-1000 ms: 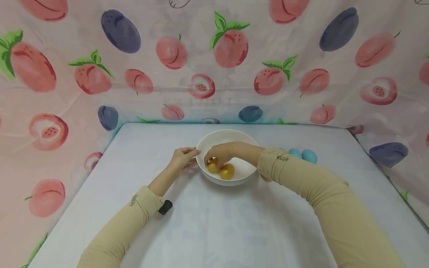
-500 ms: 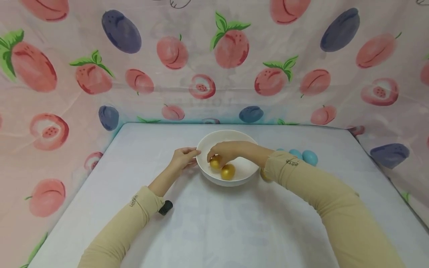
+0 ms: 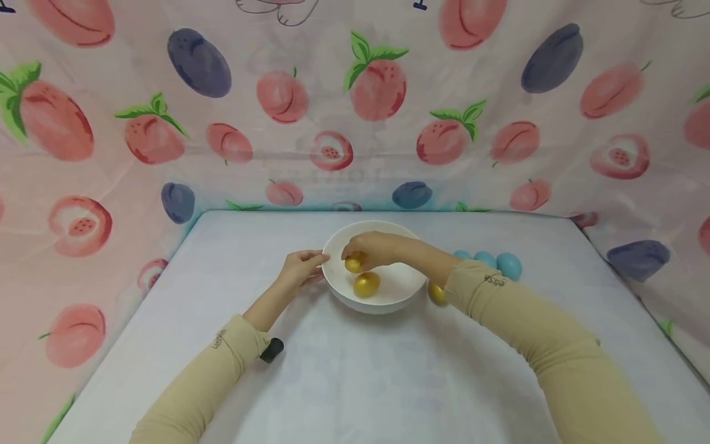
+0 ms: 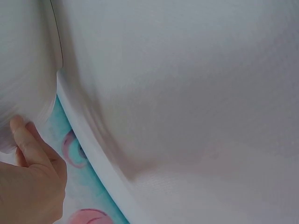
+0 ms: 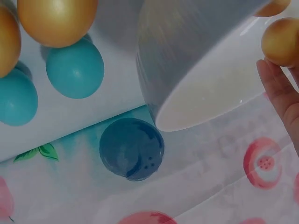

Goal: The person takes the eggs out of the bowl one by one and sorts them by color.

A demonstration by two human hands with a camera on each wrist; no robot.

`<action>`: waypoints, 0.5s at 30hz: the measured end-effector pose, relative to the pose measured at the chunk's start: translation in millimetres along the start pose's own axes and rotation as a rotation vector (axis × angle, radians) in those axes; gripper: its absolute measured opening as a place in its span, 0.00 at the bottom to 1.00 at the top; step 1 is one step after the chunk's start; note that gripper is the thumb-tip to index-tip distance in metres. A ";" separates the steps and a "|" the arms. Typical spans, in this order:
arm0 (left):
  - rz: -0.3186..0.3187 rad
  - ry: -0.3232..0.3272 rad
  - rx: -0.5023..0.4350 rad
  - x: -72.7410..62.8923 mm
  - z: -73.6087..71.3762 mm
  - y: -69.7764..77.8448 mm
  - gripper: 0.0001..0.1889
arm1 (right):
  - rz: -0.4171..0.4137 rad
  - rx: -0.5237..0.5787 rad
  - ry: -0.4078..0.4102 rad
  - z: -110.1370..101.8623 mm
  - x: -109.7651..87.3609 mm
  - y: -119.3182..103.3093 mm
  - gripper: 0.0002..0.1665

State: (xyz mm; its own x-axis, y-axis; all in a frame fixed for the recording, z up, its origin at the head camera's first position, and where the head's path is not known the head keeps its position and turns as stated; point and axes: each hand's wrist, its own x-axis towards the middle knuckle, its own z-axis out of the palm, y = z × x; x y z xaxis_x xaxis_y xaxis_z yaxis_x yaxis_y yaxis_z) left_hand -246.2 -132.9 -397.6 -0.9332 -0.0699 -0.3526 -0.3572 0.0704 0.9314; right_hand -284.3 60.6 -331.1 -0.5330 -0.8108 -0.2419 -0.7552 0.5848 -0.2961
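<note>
A white bowl stands on the table. My left hand pinches its left rim; in the left wrist view the fingers of that hand lie against the bowl's outer wall. My right hand reaches over the bowl from the right. Its fingers hold a golden egg inside the bowl, partly hidden by the hand. Another golden egg lies in the bowl just in front of it. In the right wrist view the held golden egg touches the fingertips.
Right of the bowl, several blue eggs lie on the table, and a golden egg shows beside my right sleeve. A small black object is next to my left cuff. A fruit-printed cloth hangs behind the table.
My right hand has lifted its golden egg slightly, toward the bowl's far side. The other golden egg has shifted a little left. The left hand keeps its place on the rim. The head view tilts slightly.
</note>
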 end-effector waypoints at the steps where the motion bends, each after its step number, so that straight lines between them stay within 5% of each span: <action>1: 0.001 0.003 0.001 -0.3 -0.6 0.1 0.21 | 0.004 0.006 0.013 -0.7 -0.9 -0.6 0.23; 15: 0.007 0.002 -0.007 -1.6 -0.7 -0.3 0.21 | -0.027 0.068 0.203 -6.4 -25.2 -4.5 0.23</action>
State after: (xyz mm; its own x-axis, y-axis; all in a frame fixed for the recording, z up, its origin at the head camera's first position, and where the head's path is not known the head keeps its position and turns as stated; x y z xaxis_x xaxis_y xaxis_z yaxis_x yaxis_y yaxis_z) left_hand -244.6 -133.6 -397.3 -0.9355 -0.0718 -0.3459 -0.3504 0.0644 0.9344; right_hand -269.9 78.2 -317.7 -0.5844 -0.8102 -0.0439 -0.7461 0.5579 -0.3636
